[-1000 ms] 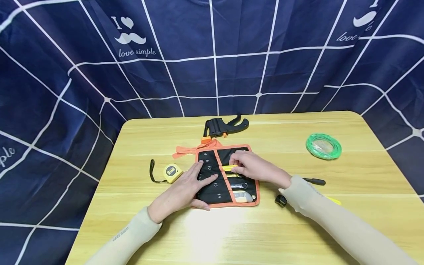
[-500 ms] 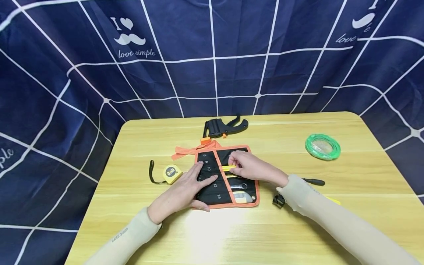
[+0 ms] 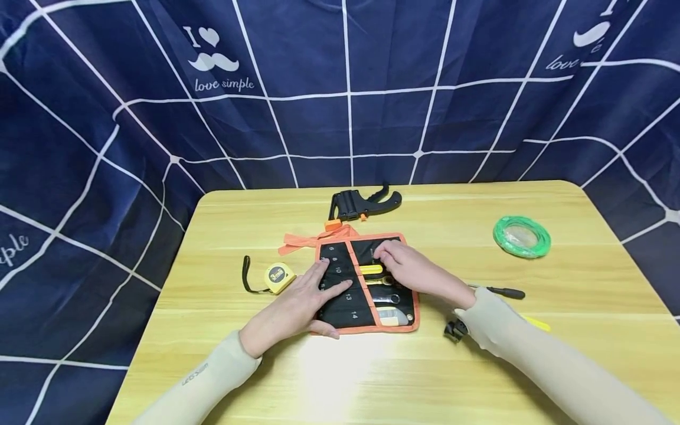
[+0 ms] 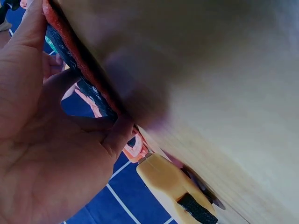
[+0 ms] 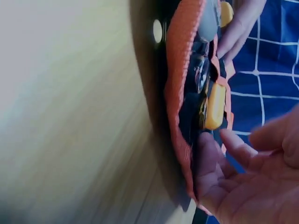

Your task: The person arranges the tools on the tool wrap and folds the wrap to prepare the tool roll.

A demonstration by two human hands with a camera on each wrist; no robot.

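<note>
A black tool roll point(image 3: 340, 316) with orange edging lies unrolled on the table, its left panel printed with size numbers. My left hand point(image 3: 297, 301) rests on that panel, fingers spread. Over the right panel, my right hand point(image 3: 411, 265) has loosely bent fingers and holds nothing. Just beside its fingertips, a yellow handle point(image 3: 372, 269) sticks out of a pocket, seen also in the right wrist view as a yellow end point(image 5: 215, 107). Lower pockets hold a yellowish wrench point(image 3: 379, 281), a silver ring wrench point(image 3: 388, 299) and a grey-and-cream utility knife point(image 3: 392, 317).
Left of the roll sits a yellow tape measure point(image 3: 278, 277) with a black strap. Behind is a black bar clamp point(image 3: 356, 204). To the right lie a green coil point(image 3: 522, 237), a black-handled tool point(image 3: 507, 293), a black object point(image 3: 455, 330) and a partly covered yellow thing point(image 3: 538, 323).
My right hand has let go of the yellow handle and drawn slightly right, leaving it in its pocket. The left hand stays on the roll.
</note>
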